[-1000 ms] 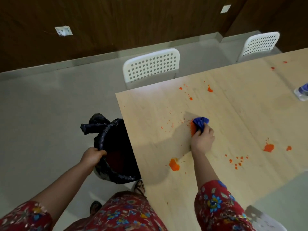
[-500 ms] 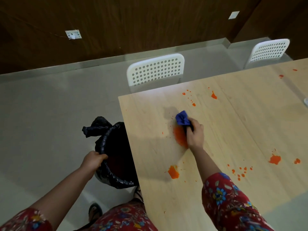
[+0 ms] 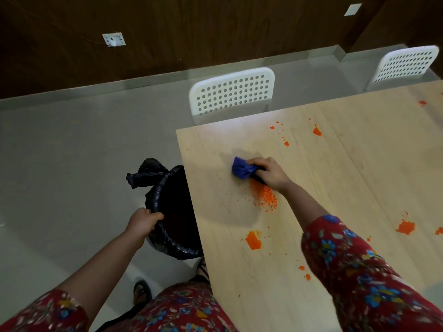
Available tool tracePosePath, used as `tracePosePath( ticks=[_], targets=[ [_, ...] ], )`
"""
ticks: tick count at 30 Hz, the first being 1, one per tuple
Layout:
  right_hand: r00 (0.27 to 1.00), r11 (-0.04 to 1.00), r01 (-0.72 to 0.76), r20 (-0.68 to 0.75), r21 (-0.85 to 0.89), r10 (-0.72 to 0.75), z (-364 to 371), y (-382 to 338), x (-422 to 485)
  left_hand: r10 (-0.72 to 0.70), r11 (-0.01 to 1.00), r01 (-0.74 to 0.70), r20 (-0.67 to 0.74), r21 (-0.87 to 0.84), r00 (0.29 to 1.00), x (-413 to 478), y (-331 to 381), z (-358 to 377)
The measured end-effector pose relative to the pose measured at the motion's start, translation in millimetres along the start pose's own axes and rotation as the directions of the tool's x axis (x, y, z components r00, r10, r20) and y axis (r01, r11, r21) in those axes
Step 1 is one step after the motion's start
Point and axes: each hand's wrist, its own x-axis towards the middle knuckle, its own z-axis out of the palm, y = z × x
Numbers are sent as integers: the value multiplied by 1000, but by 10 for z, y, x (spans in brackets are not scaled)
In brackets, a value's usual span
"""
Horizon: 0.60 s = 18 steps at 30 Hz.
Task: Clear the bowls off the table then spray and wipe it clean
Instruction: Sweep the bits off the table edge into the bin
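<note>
A light wooden table (image 3: pixel 335 178) carries orange spills. My right hand (image 3: pixel 269 172) presses a crumpled blue cloth (image 3: pixel 242 168) onto the tabletop near its left edge. Just below the cloth lies a smeared heap of orange crumbs (image 3: pixel 265 196). Further orange blots (image 3: pixel 253 239) sit nearer me and at the right. My left hand (image 3: pixel 142 222) grips the rim of a bin lined with a black bag (image 3: pixel 167 207), held against the table's left edge. No bowls are in view.
Two white perforated chairs (image 3: pixel 231 93) (image 3: pixel 407 65) stand at the table's far side. Grey floor lies to the left, with a dark wood wall behind. My sandalled foot (image 3: pixel 141 291) is by the bin.
My right hand has dragged the blue cloth leftward toward the table's edge, sweeping the orange crumbs into a streak. The left hand keeps hold of the bin.
</note>
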Motion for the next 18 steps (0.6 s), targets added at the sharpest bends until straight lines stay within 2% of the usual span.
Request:
tracePosePath(
  ticks=[2, 4, 5, 6, 8, 9, 10, 13, 16, 18],
  targets=[
    [1000, 998, 5, 16, 68, -6, -55, -31, -209, -2, 1000, 2, -5, -1, 1000, -23, -21, -5],
    [982, 975, -66, -157, 213, 101, -149, -9, -456, -7, 1000, 7, -7, -1, 1000, -44, -57, -13],
    [933, 948, -129, -287, 290, 215, -189, 21, -612, -6, 1000, 6, -5, 0, 1000, -56, -75, -17],
    [851, 914, -195, -401, 356, 338, -204, 79, -766, -4, 1000, 4, -3, -2, 1000, -66, -90, -17],
    [666, 829, -340, -509, 444, 546, -105, 225, -1012, -8, 1000, 8, 5, -8, 1000, -92, -116, -9],
    [614, 807, -403, -526, 432, 588, 0, 281, -1101, -10, 1000, 10, 9, -12, 1000, -109, -126, 2],
    [603, 813, -430, -546, 391, 582, 123, 298, -1156, -10, 1000, 10, 10, -15, 1000, -124, -131, 14],
    [633, 895, -369, -638, 249, 439, 473, 115, -1097, -7, 1000, 7, 11, -28, 1000, -164, -137, 46],
    [666, 902, -360, -612, 238, 427, 684, -239, -913, -10, 1000, 10, 9, -27, 1000, -190, -145, 53],
    [662, 909, -315, -623, 274, 417, 730, -413, -868, -10, 1000, 10, 10, -21, 1000, -201, -146, 52]
  ],
)
